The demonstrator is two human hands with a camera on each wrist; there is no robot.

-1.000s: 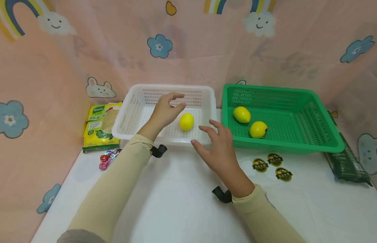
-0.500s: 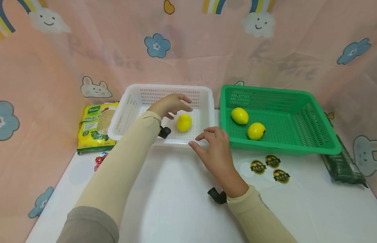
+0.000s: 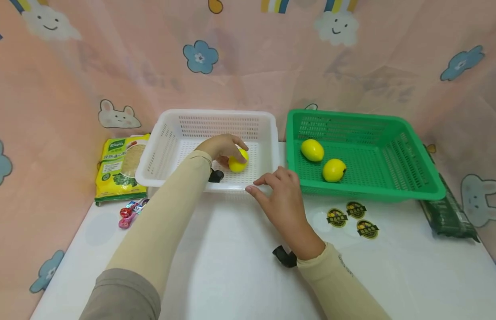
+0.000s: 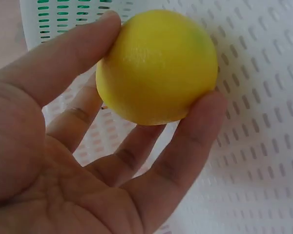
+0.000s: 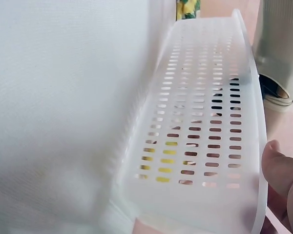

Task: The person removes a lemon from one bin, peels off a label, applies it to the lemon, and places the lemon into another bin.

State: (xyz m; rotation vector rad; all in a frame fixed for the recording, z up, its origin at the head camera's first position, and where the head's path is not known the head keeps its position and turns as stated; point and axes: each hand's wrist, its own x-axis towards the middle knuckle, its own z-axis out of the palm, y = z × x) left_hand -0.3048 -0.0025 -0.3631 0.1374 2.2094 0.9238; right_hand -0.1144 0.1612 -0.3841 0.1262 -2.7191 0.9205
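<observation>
A yellow lemon (image 3: 238, 164) is inside the white plastic basket (image 3: 146, 180). My left hand (image 3: 220, 146) reaches down into this basket and grips the lemon. In the left wrist view, thumb and fingertips press on opposite sides of the lemon (image 4: 158, 68), with the palm off it. My right hand (image 3: 284, 204) holds the basket's front right corner, thumb and bent fingers at the rim. The right wrist view shows the thumb (image 5: 283, 170) against the rim beside the slotted front wall (image 5: 200, 112); most of that hand is out of this view.
Beside the white basket stands a green basket (image 3: 392, 193) with two lemons (image 3: 312, 150). A yellow Knorr bag (image 3: 122, 171) and wrapped candies (image 3: 130, 214) lie left. Several round stickers (image 3: 367, 229) sit in front of the green basket, and a dark green packet (image 3: 448, 218) lies right.
My left hand has lowered from above the white basket onto the lemon and closed round it. My right hand has come down to the basket's front corner, its fingers drawn closer together.
</observation>
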